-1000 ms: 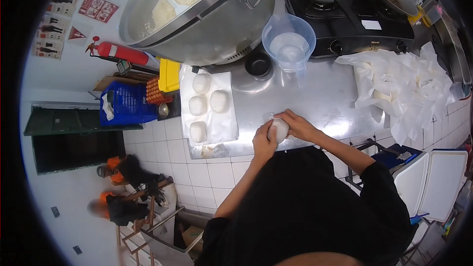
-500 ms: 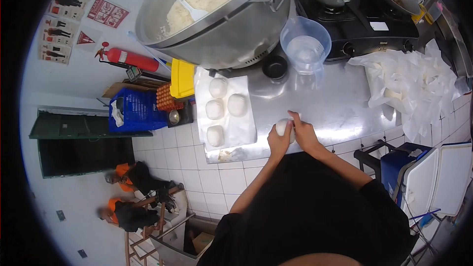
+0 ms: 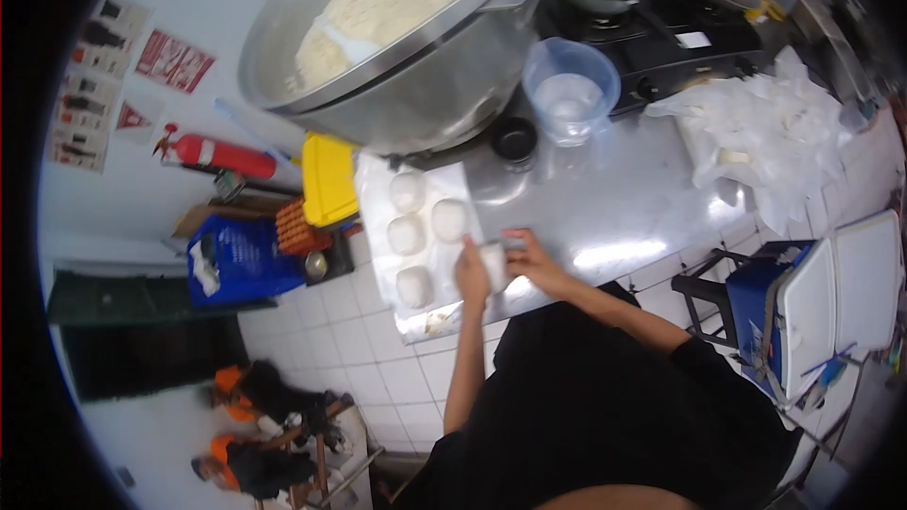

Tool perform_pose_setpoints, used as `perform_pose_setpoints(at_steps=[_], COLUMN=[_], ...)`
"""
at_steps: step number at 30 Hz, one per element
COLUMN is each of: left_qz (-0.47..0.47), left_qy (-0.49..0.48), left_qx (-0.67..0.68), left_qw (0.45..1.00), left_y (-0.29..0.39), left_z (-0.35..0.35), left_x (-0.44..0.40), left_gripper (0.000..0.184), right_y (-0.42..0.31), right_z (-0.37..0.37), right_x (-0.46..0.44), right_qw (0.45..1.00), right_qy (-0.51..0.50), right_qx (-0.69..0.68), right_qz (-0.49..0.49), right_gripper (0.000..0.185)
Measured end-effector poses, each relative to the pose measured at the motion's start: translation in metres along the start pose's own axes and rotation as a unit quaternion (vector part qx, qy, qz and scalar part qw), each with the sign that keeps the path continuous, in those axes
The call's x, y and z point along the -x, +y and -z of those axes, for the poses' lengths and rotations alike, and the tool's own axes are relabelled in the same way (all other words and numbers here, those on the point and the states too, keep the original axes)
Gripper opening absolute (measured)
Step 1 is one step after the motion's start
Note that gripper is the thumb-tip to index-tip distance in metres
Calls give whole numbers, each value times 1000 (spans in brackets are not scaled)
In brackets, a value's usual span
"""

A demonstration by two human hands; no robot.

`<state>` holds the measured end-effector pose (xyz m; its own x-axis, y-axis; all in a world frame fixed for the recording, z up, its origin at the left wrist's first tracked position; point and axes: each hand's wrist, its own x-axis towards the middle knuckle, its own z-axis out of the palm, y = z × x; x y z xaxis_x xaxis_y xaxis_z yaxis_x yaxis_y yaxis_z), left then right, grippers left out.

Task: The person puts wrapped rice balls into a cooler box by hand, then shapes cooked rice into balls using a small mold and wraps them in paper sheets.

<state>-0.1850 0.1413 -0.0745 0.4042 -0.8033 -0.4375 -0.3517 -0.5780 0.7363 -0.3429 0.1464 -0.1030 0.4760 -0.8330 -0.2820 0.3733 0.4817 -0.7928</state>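
Observation:
A white rounded ball [image 3: 492,267] is between my two hands at the front edge of the steel table [image 3: 614,189], beside the white paper [image 3: 378,184]. My left hand [image 3: 471,274] has its fingers around the ball's left side. On the ball's right is my right hand [image 3: 533,263], slightly blurred, thumb and fingers apart and touching or very near it. Several similar white balls [image 3: 448,219] rest on the paper to the left.
Behind stand a large pot of rice [image 3: 397,85], a black bowl [image 3: 514,140], a clear jug [image 3: 571,94] and a stove [image 3: 652,38]. Crumpled white sheets [image 3: 765,137] lie at right. Two people [image 3: 274,392] are at lower left, beyond the table.
Both hands have carried the ball leftward to the paper's right edge. My right hand's fingers have spread from their closer grip around it. The camera view has shifted.

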Motion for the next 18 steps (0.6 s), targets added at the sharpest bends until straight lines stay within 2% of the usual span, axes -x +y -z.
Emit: perform_pose_setpoints(at_steps=[2, 4, 6, 7, 8, 9, 10, 11, 14, 15, 16, 17, 18], left_qz=[-48, -108, -147, -143, -140, -147, -149, -131, -310, -381, -422, -500, -531], left_qy=[121, 178, 216, 227, 238, 286, 334, 323, 399, 374, 273, 211, 141], left_qx=[-32, -151, -239, -272, -305, -360, -412, -380, -327, -299, -235, -163, -133], left_qw=[991, 966, 935, 924, 911, 876, 835, 857, 799, 791, 832, 824, 825], left_y=[0, -33, -53, -55, -53, -43, -28, -15, -3, 6, 29, 44, 62], left_z=[5, 16, 15, 16, 13, 9, 7, 9, -5, -23, -40, -65, -91], left_x=[5, -23, -35, -36, -36, -28, -15, -7, 2, 7, 21, 27, 37], left_gripper=[65, 59, 50, 43, 37, 31, 26, 22, 21, 22, 20, 20, 21], right_y=[-22, -51, -83, -98, -116, -141, -159, -174, -186, -180, -168, -160, -154], right_z=[-6, 6, 43, 71, 104, 134, 165, 191, 262, 281, 299, 309, 307], right_x=[11, 20, 26, 30, 38, 54, 69, 85, 126, 129, 131, 136, 138], right_qw=[978, 952, 899, 778, 618, 601, 487, 361, 321, 368, 415, 462, 516], right_qy=[7, 143, 272, 372, 454, 481, 530, 565, 521, 493, 462, 429, 387], right_qx=[198, 246, 307, 445, 560, 585, 668, 732, 783, 777, 770, 760, 748], right_qz=[62, 109, 156, 242, 314, 256, 189, 116, 114, 129, 143, 156, 156], right_gripper=[68, 62, 60, 61, 61, 69, 69, 69, 62, 59, 56, 52, 48])
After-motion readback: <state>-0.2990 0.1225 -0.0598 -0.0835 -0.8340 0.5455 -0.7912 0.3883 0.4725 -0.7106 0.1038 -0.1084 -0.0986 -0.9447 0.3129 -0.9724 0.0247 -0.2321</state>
